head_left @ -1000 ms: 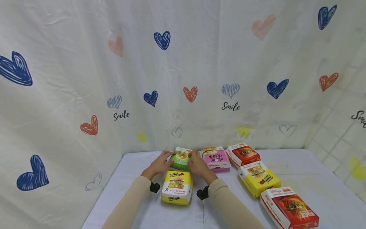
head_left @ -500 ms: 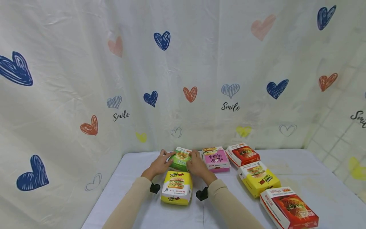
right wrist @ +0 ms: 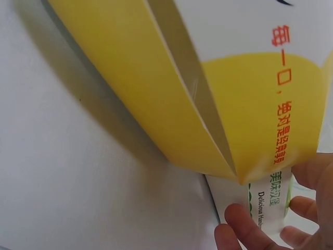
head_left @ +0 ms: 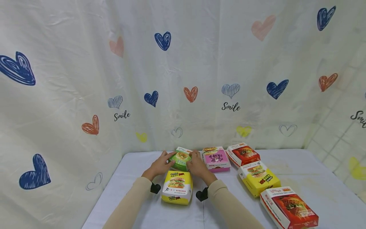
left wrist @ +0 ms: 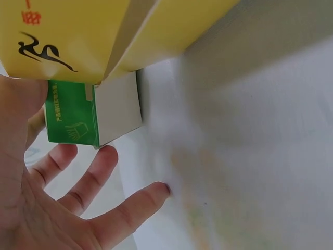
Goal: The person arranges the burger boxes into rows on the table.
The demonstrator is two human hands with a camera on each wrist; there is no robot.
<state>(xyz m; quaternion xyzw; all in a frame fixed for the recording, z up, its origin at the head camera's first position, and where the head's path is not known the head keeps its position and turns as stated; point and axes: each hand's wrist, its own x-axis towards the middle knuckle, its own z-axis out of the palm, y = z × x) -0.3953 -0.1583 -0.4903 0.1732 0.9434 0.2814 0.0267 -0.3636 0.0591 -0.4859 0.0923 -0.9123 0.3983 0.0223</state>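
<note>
A green-and-white burger box (head_left: 181,163) lies at the back of the table, between both hands. My left hand (head_left: 159,164) grips its left side, with thumb and index finger on it; in the left wrist view the other fingers spread beside its green side (left wrist: 73,112). At the right side, my right hand (head_left: 197,165) holds the box with curled fingers; the right wrist view shows fingertips along its white printed wall (right wrist: 270,200). A yellow-and-white burger box (head_left: 176,187) sits right in front of it, between the forearms, and covers part of it in both wrist views.
To the right stands a pink burger box (head_left: 216,159). Beyond it a red box (head_left: 244,154), a yellow box (head_left: 259,178) and a larger red box (head_left: 290,208) run toward the front right. A white curtain with hearts (head_left: 183,73) hangs behind the white-covered table (head_left: 125,178).
The hands stay on the green burger box with only slight finger shifts. The boxes stay in place; the head view has shifted a little.
</note>
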